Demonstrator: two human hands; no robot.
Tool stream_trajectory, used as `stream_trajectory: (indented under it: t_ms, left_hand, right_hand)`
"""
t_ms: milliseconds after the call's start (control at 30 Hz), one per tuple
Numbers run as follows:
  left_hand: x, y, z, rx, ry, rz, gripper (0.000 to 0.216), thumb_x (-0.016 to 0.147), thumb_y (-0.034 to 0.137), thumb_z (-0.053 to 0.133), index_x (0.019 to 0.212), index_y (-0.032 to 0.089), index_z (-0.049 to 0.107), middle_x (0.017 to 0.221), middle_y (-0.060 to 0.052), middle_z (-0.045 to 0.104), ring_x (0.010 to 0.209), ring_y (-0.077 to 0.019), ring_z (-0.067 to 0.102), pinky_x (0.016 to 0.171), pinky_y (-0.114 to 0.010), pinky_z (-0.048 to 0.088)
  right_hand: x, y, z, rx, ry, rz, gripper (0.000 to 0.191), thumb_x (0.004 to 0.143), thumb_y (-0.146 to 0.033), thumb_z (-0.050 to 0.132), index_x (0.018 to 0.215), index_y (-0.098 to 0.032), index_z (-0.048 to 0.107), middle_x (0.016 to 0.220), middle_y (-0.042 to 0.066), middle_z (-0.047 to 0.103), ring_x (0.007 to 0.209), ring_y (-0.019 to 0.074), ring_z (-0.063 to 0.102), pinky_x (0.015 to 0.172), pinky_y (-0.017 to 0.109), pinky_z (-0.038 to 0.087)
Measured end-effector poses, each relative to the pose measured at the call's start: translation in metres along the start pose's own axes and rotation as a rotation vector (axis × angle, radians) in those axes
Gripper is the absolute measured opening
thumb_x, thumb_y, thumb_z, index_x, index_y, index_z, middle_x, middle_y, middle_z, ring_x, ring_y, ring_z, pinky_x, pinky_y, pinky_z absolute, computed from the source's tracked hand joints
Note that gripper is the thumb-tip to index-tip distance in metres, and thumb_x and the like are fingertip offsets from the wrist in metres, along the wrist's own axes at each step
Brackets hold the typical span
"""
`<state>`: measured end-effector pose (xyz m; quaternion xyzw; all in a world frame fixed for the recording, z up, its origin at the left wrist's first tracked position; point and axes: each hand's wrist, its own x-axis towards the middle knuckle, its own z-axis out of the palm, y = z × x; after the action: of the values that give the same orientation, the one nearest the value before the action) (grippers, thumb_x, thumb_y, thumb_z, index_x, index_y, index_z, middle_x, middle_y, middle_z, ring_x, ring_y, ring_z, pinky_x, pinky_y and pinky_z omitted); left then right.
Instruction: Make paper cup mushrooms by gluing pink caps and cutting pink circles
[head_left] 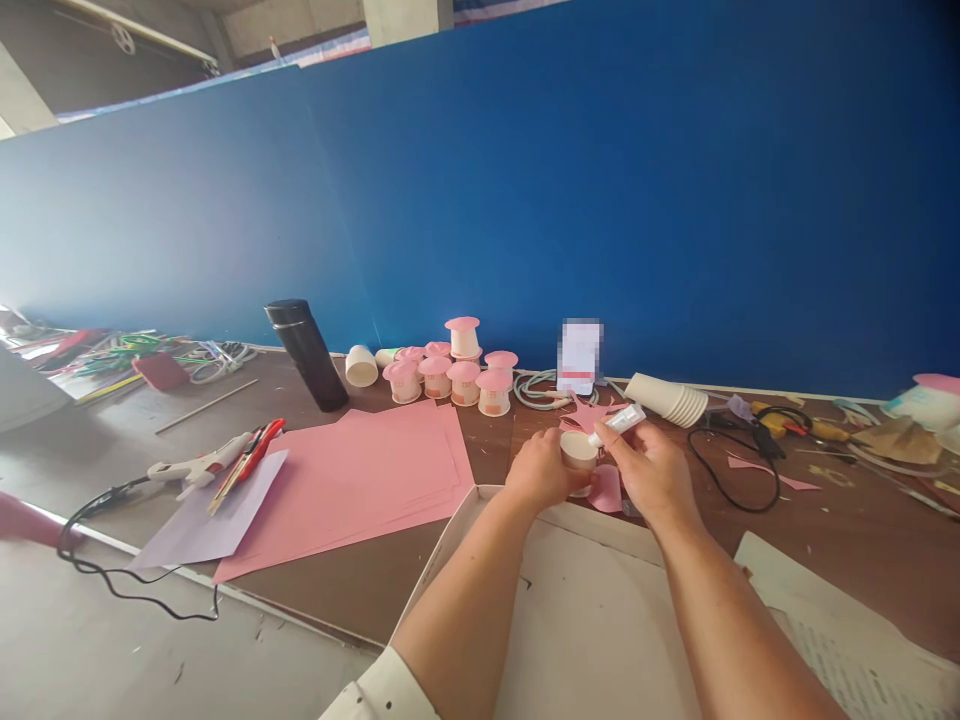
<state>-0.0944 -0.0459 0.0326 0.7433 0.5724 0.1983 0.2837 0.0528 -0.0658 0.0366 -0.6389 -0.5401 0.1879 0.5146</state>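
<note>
Here, the left hand (pixel 538 468) curls its fingers around a paper cup (pixel 582 461), and the right hand (pixel 658 475) pinches a white tube (pixel 619 424) between its fingers beside the rim; contact is unclear. The cup is just beyond a white tray (pixel 600 620), a pink cutout (pixel 607 489) near its base. Behind sits a phone (pixel 577 358), screen blurred; stacked cups (pixel 666 398) lie right, pink-topped cups (pixel 493 396) stand left. The left hand hides part of the cup, and the right edge cuts off a pink-topped object (pixel 926 404).

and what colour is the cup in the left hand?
Off-white cup, best seen in the head view.
</note>
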Motion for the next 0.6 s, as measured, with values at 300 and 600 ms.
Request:
stream_trajectory:
  t_ms: [300,600]
  left_hand:
    - [0.0014,-0.0036,0.0022,0.010,0.013,0.045,0.056,0.069,0.051,0.065,0.115,0.022,0.052,0.118,-0.008,0.061,0.108,-0.0257,0.056,0.082,-0.032,0.048]
    - [0.0011,-0.0033,0.0018,0.025,0.004,0.023,0.060,0.069,0.055,0.065,0.117,0.022,0.051,0.122,-0.009,0.060,0.110,-0.0270,0.056,0.084,-0.033,0.048]
  right_hand:
    - [0.0030,0.0057,0.0021,-0.019,-0.020,-0.010,0.044,0.078,-0.055,0.061,0.104,-0.020,0.069,0.090,0.007,0.074,0.084,0.0252,0.067,0.072,0.032,0.046]
    - [0.0059,0.0110,0.0003,-0.159,0.049,0.054,0.039,0.078,-0.049,0.060,0.101,-0.018,0.070,0.085,0.009,0.073,0.079,0.0269,0.066,0.071,0.035,0.047]
